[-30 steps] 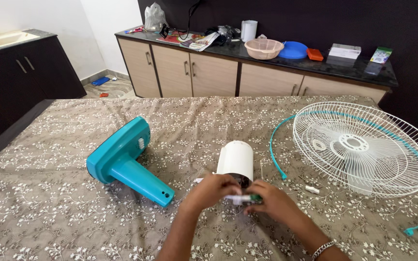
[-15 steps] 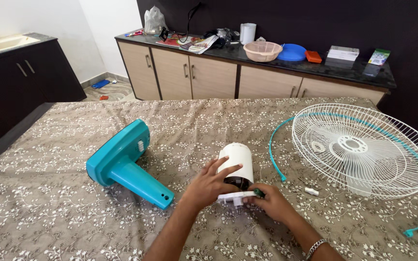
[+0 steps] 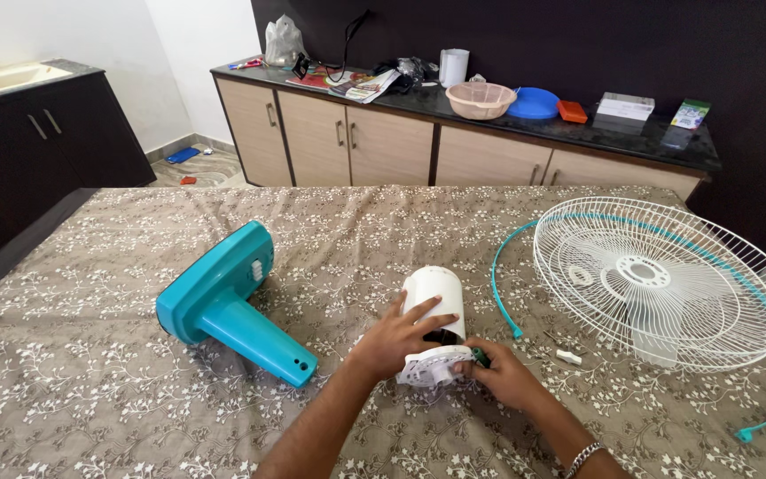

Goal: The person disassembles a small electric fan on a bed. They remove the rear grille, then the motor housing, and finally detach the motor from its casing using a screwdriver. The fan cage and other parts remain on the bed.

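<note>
A white cylindrical fan motor housing (image 3: 434, 291) lies on the patterned bedspread in front of me. My left hand (image 3: 398, 335) rests over its near end, fingers spread on the shell. My right hand (image 3: 500, 373) pinches a small green-tipped tool (image 3: 479, 357) against a round white perforated cover (image 3: 431, 365) at the housing's open end. The cover is tilted toward me.
A teal fan base with neck (image 3: 223, 306) lies at the left. A white wire fan guard (image 3: 662, 279) with a teal rim ring (image 3: 504, 303) lies at the right, a small white part (image 3: 568, 357) near it. A cluttered counter over cabinets (image 3: 454, 93) stands behind.
My left hand has moved from the small part onto the motor housing. The white cover has turned from edge-on to face up. My right hand stays at its edge.
</note>
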